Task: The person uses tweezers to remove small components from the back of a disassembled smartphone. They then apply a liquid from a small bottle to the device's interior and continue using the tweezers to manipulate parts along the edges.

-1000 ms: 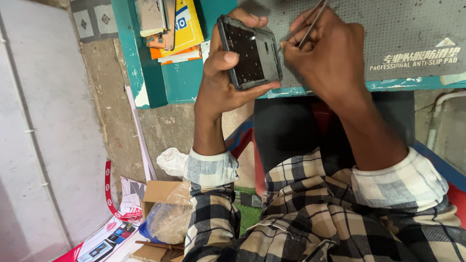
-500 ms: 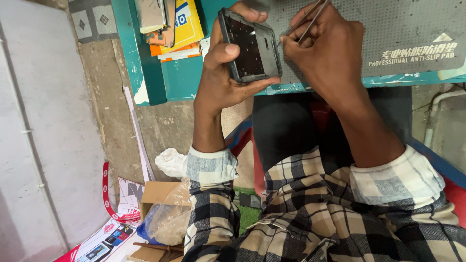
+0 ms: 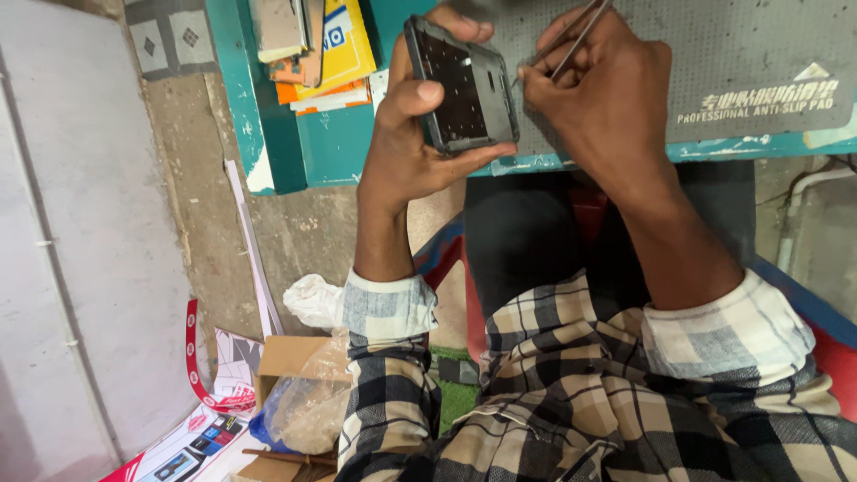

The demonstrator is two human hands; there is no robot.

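1. The left hand (image 3: 415, 143) wraps around a dark, flat rectangular phone body with its inner face exposed (image 3: 464, 87), thumb pressed on the near long edge, fingers curled behind the far edge and top, palm under the lower end. The phone body is held up above the front edge of the bench.
2. The right hand (image 3: 603, 98) is closed in a pinch on thin metal tweezers (image 3: 571, 36), the tips meeting the phone body's right edge.
3. The phone body looks light, thin and stiff, probably fragile across its open face and smooth on the rim; the long edges seem the safest hold, as the left hand has it.
4. Behind lies a grey textured rubber mat (image 3: 714, 54) on the teal-painted bench (image 3: 330, 143).
5. Left of the mat sits a stack of yellow and orange flat packets (image 3: 335, 54).
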